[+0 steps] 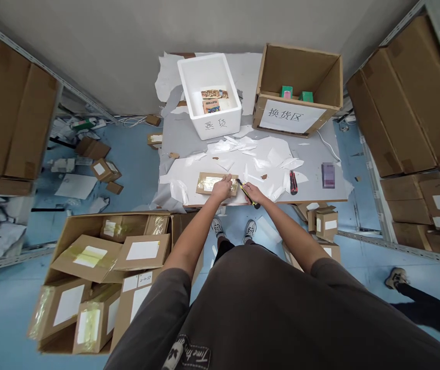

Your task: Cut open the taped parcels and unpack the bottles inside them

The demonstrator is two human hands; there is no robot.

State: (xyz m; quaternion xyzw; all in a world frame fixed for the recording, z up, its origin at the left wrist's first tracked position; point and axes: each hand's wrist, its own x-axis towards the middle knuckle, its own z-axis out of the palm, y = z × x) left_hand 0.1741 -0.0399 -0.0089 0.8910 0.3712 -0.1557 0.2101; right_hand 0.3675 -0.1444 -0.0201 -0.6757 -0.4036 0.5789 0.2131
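Note:
A small taped cardboard box [205, 184] lies near the front edge of the table, with a pale label on its top. My left hand [223, 187] rests on the right part of this box, fingers bent against it. In my right hand [253, 192] is a black and yellow utility knife [248, 196], gripped with closed fingers. The knife's front end points up and left, close to the box's right end; whether it touches the cardboard I cannot tell. A red and black tool [293, 183] lies on the table right of my right hand.
Behind my hands stand a white foam bin [217, 126] with small packs inside and an open carton [259, 110] holding green boxes. Torn paper scraps [231, 145] litter the table [316, 154]. A large carton of parcels [100, 218] stands at left. Another person's leg [416, 295] shows at right.

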